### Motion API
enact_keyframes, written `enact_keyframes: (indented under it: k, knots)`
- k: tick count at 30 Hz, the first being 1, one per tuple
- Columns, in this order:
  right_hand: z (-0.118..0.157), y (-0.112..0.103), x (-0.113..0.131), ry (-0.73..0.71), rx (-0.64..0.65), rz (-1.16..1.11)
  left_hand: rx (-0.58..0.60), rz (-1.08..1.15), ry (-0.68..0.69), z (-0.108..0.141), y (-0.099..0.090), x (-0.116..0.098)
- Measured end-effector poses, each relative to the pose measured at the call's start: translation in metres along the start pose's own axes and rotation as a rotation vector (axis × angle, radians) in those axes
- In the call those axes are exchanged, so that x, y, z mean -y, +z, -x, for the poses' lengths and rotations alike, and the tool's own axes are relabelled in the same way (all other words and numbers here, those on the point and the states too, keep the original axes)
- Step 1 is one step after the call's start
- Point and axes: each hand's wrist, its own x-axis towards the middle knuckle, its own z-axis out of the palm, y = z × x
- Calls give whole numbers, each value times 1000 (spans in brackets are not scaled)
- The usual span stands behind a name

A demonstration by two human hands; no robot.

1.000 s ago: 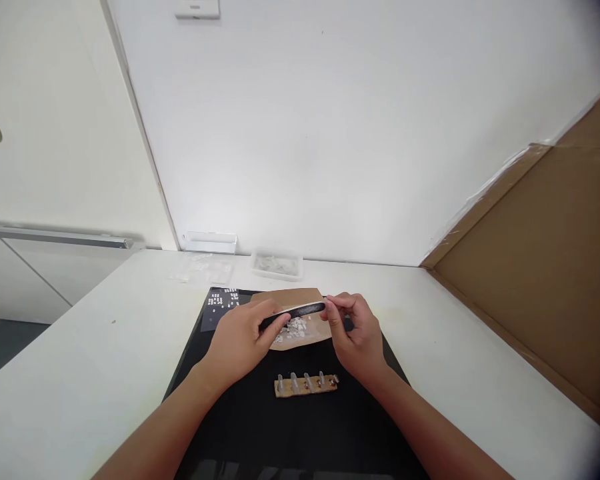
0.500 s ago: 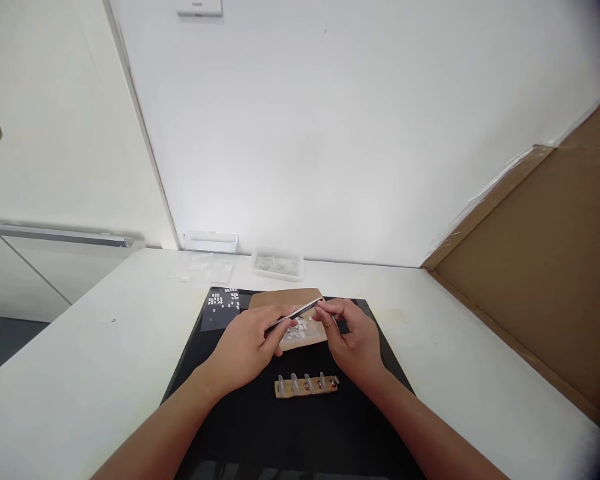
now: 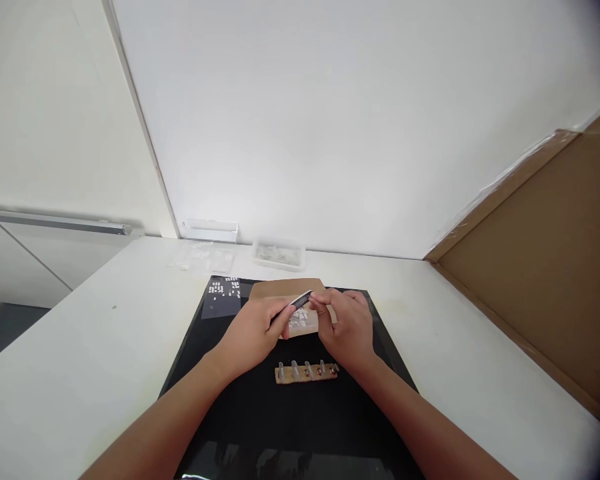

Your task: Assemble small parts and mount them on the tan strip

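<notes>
My left hand (image 3: 255, 331) is closed around a slim dark flat bar with a pale edge (image 3: 301, 299); its exact kind does not show. At the bar's upper right end, the thumb and fingertips of my right hand (image 3: 349, 328) are pinched together. Any small piece between those fingertips is too small to make out. Behind and below the hands lies a piece of brown card (image 3: 280, 289) bearing several small white pieces (image 3: 299, 319). Nearer to me, a short wooden strip (image 3: 300, 377) carries several upright clear plastic pieces and shiny round spots.
A glossy black board (image 3: 290, 420) lies under everything on the white table (image 3: 105, 360). At its back left is a dark sheet with white stickers (image 3: 221, 304). Further back stand a clear tray (image 3: 279, 255), clear bags (image 3: 200, 257) and a clear holder (image 3: 210, 230). Cardboard (image 3: 530, 267) rises at right.
The bar now shows more of its dark face and less of its length, and the hands are slightly closer together. The whole view has shifted a little.
</notes>
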Motion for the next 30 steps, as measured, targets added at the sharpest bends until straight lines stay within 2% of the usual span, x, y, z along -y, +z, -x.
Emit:
enact_keyframes:
  k: [2,5,14,19,21,25,28,30]
  knots:
    - [0,2,0,4,3,9,20,67,-41,0,2,4]
    - [0,6,0,5,-7,0,4,107,-8,1,6,7]
    - [1,12,10,-90,-44,48,-130,-16,76,2,12,6]
    - [-5,12,8,12,-97,124,-198,-56,114,-1,18,7]
    - [-5,12,7,13,-63,93,-203,-59,113,-1,20,8]
    - [-2,14,10,-86,-7,59,-220,-56,126,-1,19,10]
    - [-4,14,10,-21,-41,106,-224,-62,110,0,17,11]
    - [-4,15,8,5,-17,83,-220,-63,89,0,17,10]
